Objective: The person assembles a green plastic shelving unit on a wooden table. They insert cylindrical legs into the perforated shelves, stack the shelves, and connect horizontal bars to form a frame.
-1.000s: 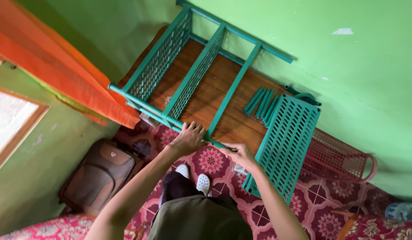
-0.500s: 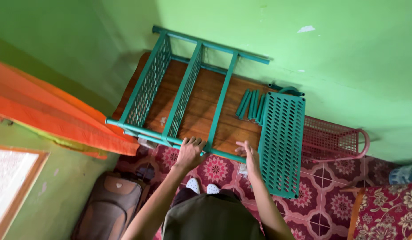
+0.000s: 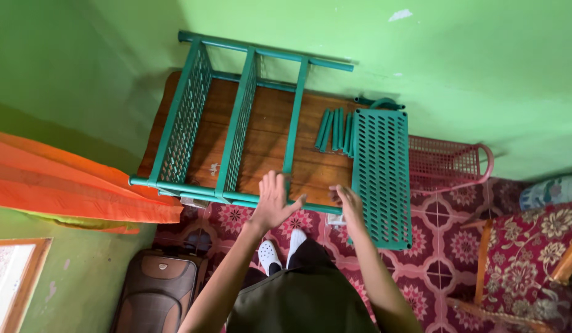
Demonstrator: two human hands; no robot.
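head view, looking down. teal plastic rack frame (image 3: 236, 129) stands on a wooden bench (image 3: 267, 145) against the green wall (image 3: 458, 68), centre-left of frame. its front rail (image 3: 193, 190) runs left-right, just above both hands. left hand (image 3: 275, 200): grip spread, fingers splayed, empty, hovering at the rail; contact not clear. right hand (image 3: 347, 205): grip loosely curled, empty, just beside the loose teal perforated shelf panel (image 3: 381, 176), long axis top-bottom. spare teal tubes (image 3: 334, 129) lie above it. pink basket (image 3: 449, 165) at right.
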